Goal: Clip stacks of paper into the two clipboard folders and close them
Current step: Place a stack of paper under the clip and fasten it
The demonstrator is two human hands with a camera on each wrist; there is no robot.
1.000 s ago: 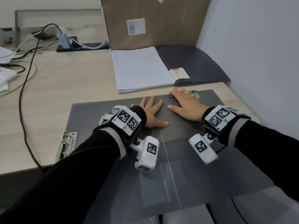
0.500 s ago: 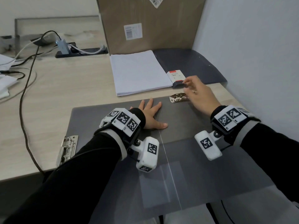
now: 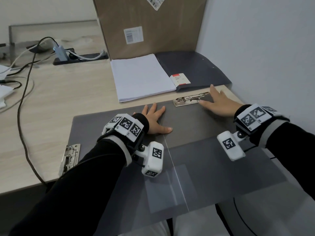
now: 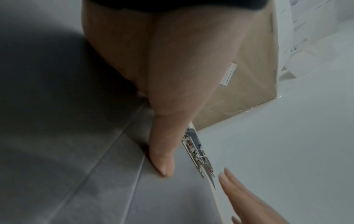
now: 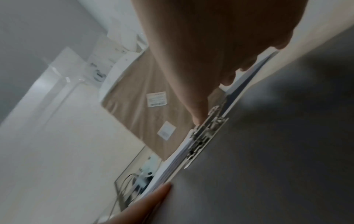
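Open grey clipboard folder (image 3: 196,126) lies flat on the table (image 3: 56,99), near edge overhanging toward the person. Left hand (image 3: 154,120) rests palm-down on the folder beside its centre crease, fingers straight and spread, holding nothing. Right hand (image 3: 219,103) lies flat at the folder's far right corner, fingers extended, fingertips touching the end of the metal clip (image 3: 190,99) fixed along the far edge; nothing gripped. Second metal clip (image 3: 69,159) sits at the folder's left edge. Paper stack (image 3: 141,77) lies just beyond the folder, resting on a second, dark folder (image 3: 196,70) in front of a cardboard box (image 3: 150,26).
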